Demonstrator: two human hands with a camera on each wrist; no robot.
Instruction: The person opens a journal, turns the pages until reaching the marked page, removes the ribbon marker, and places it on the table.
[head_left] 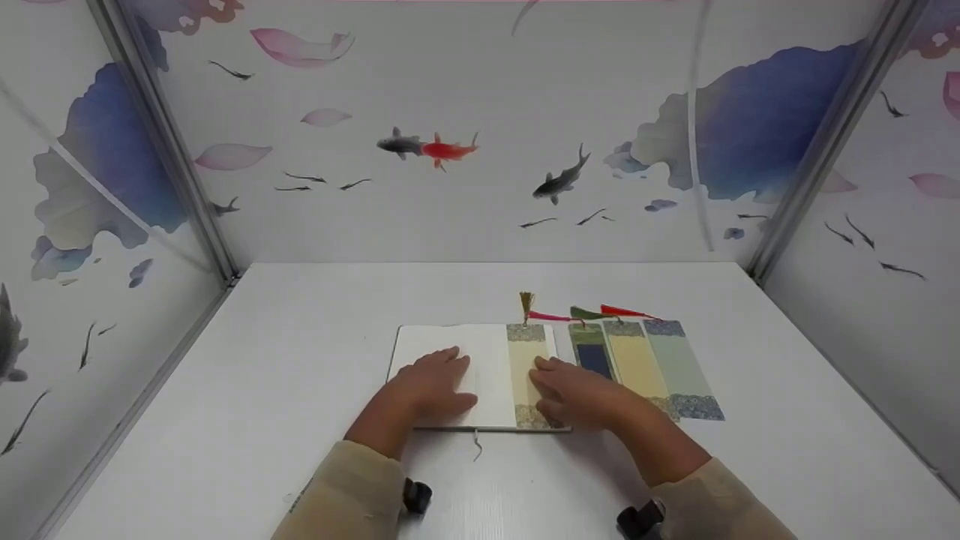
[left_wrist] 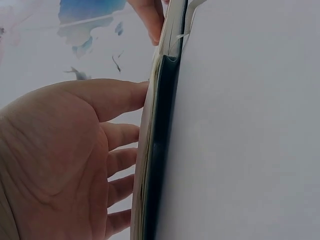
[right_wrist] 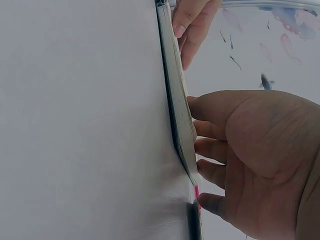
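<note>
An open notebook with blank white pages and a dark cover lies on the table. My left hand touches the left page with its fingers spread. On the right page lies a pale yellow bookmark with lacy ends and a gold tassel. My right hand rests its fingertips on the bookmark's right side, covering part of it. Seen edge-on in the left wrist view, the left fingertips and thumb meet the upper face of the pages. In the right wrist view the right fingers are extended toward the notebook.
Right of the notebook lie a green bookmark with a dark blue panel, a yellow bookmark and a pale blue-green one, all tasselled. A thin ribbon sticks out below the notebook. Printed panels enclose the white table.
</note>
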